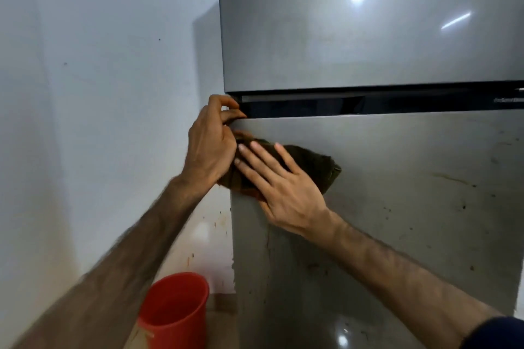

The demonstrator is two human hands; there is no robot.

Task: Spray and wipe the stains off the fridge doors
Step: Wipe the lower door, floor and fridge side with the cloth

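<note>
While the right hand [286, 190] lies flat with straight, spread fingers pressing a dark cloth [309, 167] against the lower fridge door [411, 193] near its upper left corner, the left hand [211, 140] curls its fingers round that door's top left edge, and may also pinch the cloth's end; the upper door [354, 37] sits above a dark gap; dark stains [453, 180] streak the lower door to the right; a red bucket [173, 312] stands below, beside the white wall [99, 79].
</note>
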